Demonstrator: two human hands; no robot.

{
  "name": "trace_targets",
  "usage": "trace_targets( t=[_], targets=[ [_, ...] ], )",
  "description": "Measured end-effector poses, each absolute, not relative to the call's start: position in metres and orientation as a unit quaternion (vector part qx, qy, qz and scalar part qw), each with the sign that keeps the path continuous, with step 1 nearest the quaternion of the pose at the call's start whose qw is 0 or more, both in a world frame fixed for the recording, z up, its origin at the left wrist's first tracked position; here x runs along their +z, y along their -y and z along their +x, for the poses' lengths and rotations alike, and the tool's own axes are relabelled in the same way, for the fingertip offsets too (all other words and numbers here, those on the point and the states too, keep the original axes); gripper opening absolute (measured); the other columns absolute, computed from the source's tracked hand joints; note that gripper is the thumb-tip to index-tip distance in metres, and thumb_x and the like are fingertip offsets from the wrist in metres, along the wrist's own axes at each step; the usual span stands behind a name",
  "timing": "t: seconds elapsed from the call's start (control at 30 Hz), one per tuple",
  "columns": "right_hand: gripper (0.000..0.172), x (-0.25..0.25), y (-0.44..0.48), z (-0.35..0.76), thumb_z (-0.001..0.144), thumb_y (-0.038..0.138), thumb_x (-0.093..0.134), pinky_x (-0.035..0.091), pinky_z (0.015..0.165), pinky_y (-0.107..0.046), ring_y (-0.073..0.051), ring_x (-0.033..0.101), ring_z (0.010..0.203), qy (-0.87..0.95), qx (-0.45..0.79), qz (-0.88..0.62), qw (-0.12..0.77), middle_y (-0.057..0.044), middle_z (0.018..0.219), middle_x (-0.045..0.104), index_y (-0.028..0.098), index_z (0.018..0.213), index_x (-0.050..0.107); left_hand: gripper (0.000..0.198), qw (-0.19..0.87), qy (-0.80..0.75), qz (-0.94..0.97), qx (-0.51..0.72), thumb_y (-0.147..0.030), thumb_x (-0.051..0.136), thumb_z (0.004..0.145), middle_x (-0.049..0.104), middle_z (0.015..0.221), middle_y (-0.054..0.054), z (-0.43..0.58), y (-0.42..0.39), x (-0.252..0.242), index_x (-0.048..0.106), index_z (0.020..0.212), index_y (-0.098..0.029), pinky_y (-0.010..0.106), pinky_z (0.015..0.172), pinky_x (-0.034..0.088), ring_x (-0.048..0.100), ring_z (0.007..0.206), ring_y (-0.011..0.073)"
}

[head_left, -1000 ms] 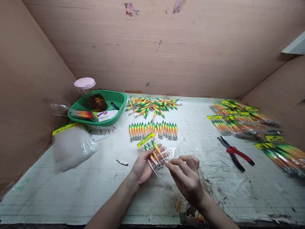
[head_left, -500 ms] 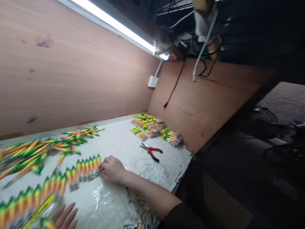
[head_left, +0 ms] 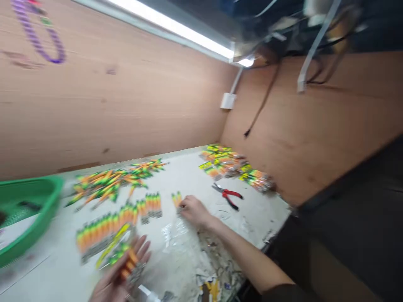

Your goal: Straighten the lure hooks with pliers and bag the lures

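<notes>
My left hand [head_left: 108, 284] is palm up at the bottom, with several green-and-orange fishing lures [head_left: 129, 265] lying across its palm and fingers. A clear bag with a yellow header strip [head_left: 113, 245] is at its thumb side; blur hides how it is held. My right hand [head_left: 197, 213] has its fingertips closed on the lower ends of a couple of lures [head_left: 176, 199], just off the table. Left of it, a slanting row of lures [head_left: 107, 228] lies side by side, hook ends toward me. Behind the row spreads a loose pile of lures [head_left: 110, 182].
Red-handled pliers [head_left: 228, 195] lie right of my right hand. Bagged lures with yellow headers [head_left: 226, 163] are heaped in the back corner. A green basket [head_left: 47, 214] stands at the left. Scraps [head_left: 210, 287] litter the front edge. A cable [head_left: 262, 105] hangs along the right wall.
The view has swung left, bringing in the green basket. My right hand now has a couple of lures apart from the row's right end. My left hand and its lures show more fully.
</notes>
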State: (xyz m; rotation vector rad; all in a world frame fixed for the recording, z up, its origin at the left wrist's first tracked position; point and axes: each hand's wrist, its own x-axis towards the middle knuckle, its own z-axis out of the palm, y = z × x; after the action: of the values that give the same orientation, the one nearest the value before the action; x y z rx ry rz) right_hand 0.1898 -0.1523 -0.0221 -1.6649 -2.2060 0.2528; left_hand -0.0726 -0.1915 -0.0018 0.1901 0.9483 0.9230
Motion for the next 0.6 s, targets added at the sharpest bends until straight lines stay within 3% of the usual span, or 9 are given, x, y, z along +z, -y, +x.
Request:
trace_targets(
  t=[0.07,0.17,0.6],
  targets=[
    [0.030,-0.028,0.160,0.199,0.095,0.034,0.062,0.056,0.085,-0.042,-0.020,0.065,0.100,0.783,0.093,-0.575,0.217,-0.007,0.120,0.064,0.017,0.120,0.060,0.050,0.743,-0.470,0.104,0.466,-0.001,0.050,0.089,0.072,0.119,0.015,-0.072,0.197,0.005,0.050,0.139,-0.008,0.042,0.094,0.059,0.070,0.107,0.0270],
    [0.028,-0.034,0.172,0.209,0.095,0.034,0.062,0.056,0.082,-0.040,-0.019,0.066,0.097,0.791,0.102,-0.551,0.245,-0.006,0.116,0.065,0.017,0.117,0.061,0.048,0.744,-0.464,0.083,0.473,-0.001,0.048,0.091,0.073,0.115,0.019,-0.065,0.195,0.013,0.048,0.138,-0.003,0.046,0.096,0.058,0.073,0.101,0.0281],
    [0.024,-0.041,0.175,0.208,0.095,0.033,0.061,0.056,0.080,-0.038,-0.018,0.066,0.094,0.820,0.060,-0.527,0.217,-0.006,0.111,0.065,0.017,0.113,0.063,0.053,0.790,-0.415,0.051,0.448,-0.006,0.053,0.091,0.069,0.123,0.020,-0.069,0.195,0.006,0.044,0.143,-0.010,0.044,0.098,0.056,0.072,0.103,0.0277]
  ],
)
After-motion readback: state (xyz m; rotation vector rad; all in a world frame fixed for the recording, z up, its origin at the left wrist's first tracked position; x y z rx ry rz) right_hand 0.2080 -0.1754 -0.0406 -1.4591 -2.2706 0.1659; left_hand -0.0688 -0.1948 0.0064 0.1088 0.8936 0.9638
